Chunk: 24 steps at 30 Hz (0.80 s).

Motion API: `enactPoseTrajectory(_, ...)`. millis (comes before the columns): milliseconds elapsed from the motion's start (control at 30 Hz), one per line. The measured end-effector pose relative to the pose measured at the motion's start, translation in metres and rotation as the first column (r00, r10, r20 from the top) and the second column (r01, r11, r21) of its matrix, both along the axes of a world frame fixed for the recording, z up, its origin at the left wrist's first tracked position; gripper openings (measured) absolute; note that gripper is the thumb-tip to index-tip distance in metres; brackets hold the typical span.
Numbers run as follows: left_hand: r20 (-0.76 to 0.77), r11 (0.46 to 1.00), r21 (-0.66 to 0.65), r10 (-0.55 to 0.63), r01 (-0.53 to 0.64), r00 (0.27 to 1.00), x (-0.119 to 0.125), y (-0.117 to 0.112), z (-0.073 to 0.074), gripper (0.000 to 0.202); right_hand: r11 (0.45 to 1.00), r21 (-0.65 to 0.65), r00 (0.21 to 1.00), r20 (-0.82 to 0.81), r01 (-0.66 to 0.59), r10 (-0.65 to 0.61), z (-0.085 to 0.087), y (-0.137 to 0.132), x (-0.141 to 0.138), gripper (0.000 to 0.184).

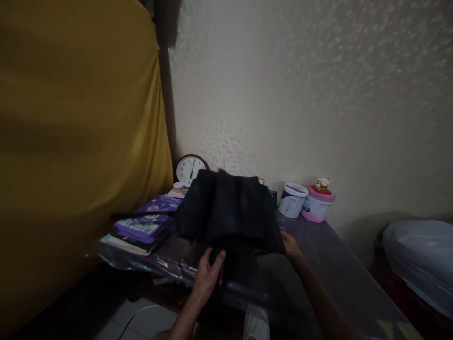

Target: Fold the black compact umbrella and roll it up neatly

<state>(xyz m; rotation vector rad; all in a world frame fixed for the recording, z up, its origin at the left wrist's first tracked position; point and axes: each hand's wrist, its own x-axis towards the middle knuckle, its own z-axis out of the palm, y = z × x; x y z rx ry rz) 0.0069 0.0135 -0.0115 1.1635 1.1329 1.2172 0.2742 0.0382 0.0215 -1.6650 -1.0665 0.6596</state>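
Observation:
A black folding umbrella, its pleats loose and spread, is held up over the table's near part. My left hand is closed around its lower end, where a dark handle partly shows between thumb and fingers. At the right, my right hand pinches the edge of the black fabric; some of its fingers are hidden behind the cloth. A thin dark strap sticks out from the umbrella to the left, across a purple folder.
Behind the umbrella a round clock leans at the wall. A white tub and a pink-lidded tub with a small figurine stand back right on the plastic-covered table. A yellow curtain hangs left.

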Motion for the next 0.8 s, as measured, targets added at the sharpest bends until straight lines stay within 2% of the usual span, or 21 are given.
enactPoseTrajectory(67,-0.073,0.997,0.069,0.023,-0.018,0.997,0.002,0.001,-0.002,0.056,0.999,-0.034,0.998,-0.061,-0.026,0.024,0.005,-0.003,-0.006,0.013)
enactPoseTrajectory(133,-0.175,0.982,0.175,0.107,-0.076,0.979,0.001,0.004,-0.007,0.047,0.993,-0.016,0.978,-0.176,-0.120,0.116,0.010,-0.008,-0.016,0.021)
enactPoseTrajectory(200,-0.274,0.950,0.283,0.209,-0.129,0.939,-0.001,0.006,-0.013,0.035,0.959,0.125,0.920,-0.276,-0.255,0.280,0.015,-0.012,-0.027,0.030)
enactPoseTrajectory(233,-0.318,0.934,0.327,0.249,-0.141,0.915,-0.002,0.007,-0.016,0.030,0.946,0.162,0.904,-0.285,-0.281,0.318,0.017,-0.014,-0.034,0.033)
enactPoseTrajectory(300,-0.394,0.912,0.387,0.293,-0.132,0.871,-0.002,0.006,-0.020,0.020,0.931,0.207,0.887,-0.296,-0.302,0.354,0.018,-0.014,-0.046,0.038)
enactPoseTrajectory(400,-0.453,0.900,0.434,0.261,-0.046,0.852,0.004,0.002,-0.022,0.019,0.926,0.224,0.874,-0.322,-0.302,0.363,0.014,-0.010,-0.062,0.043)
enactPoseTrajectory(533,-0.480,0.910,0.412,0.180,0.039,0.858,0.016,-0.008,-0.023,0.034,0.898,0.322,0.794,-0.438,-0.299,0.421,0.011,-0.003,-0.076,0.049)
enactPoseTrajectory(633,-0.438,0.937,0.347,0.118,0.047,0.891,0.022,-0.012,-0.024,0.036,0.907,0.319,0.742,-0.530,-0.275,0.411,0.013,-0.003,-0.079,0.047)
enactPoseTrajectory(733,-0.356,0.959,0.282,0.077,0.028,0.931,0.024,-0.012,-0.023,0.041,0.916,0.287,0.740,-0.545,-0.279,0.396,0.014,-0.004,-0.076,0.043)
enactPoseTrajectory(800,-0.301,0.967,0.255,0.054,0.026,0.952,0.024,-0.010,-0.022,0.043,0.913,0.292,0.779,-0.486,-0.283,0.397,0.014,-0.004,-0.070,0.042)
